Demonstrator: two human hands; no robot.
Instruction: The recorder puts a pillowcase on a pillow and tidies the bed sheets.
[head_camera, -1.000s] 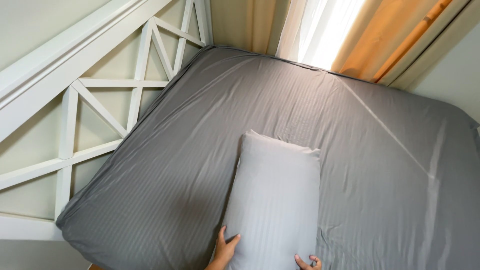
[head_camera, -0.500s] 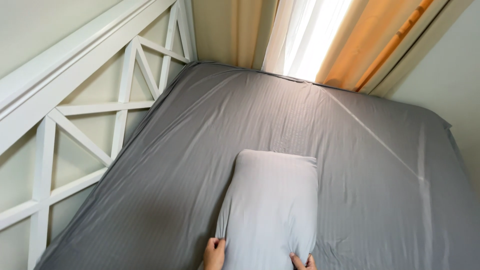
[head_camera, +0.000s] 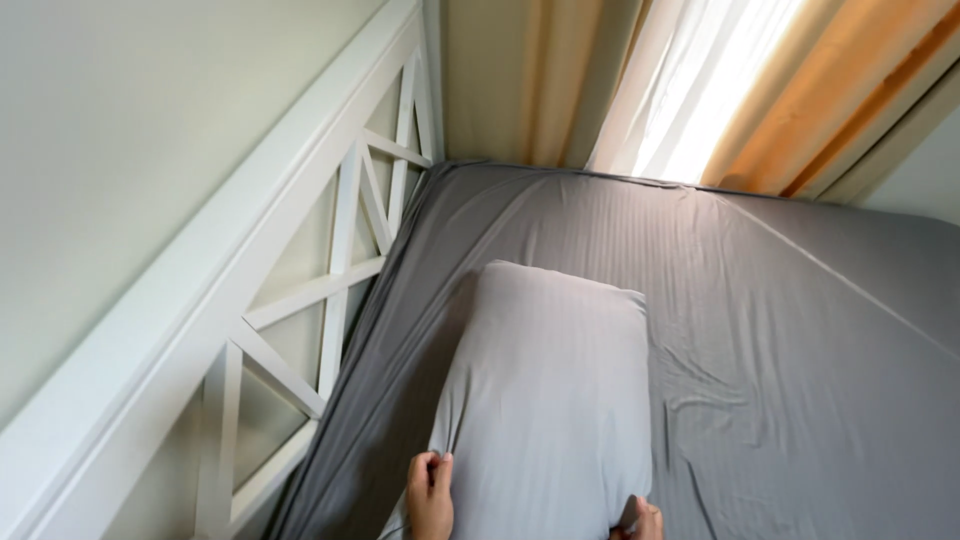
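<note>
Your fingers are curled tight on the near end of the pillow (head_camera: 545, 400): the left hand (head_camera: 430, 495) pinches a fold of the pale grey case at the lower left corner, knuckles up, fingertips pressed into the cloth. Your right hand (head_camera: 640, 520) grips the lower right corner, though only its top shows at the frame's bottom edge, so you cannot see how far those fingers wrap around.

The pillow sits inside its pale grey striped pillowcase, which covers it fully on the sides you can see; the cloth gathers into wrinkles where your left hand holds it. The pillow lies lengthwise on the bed, its far end pointing toward the curtains (head_camera: 640, 90), its left edge close to the mattress side.

Under it, a dark grey fitted sheet (head_camera: 800, 330) covers the mattress, creased just to the right of the pillow. A white headboard (head_camera: 300, 300) with crossed slats runs along the left, touching the sheet's edge.
</note>
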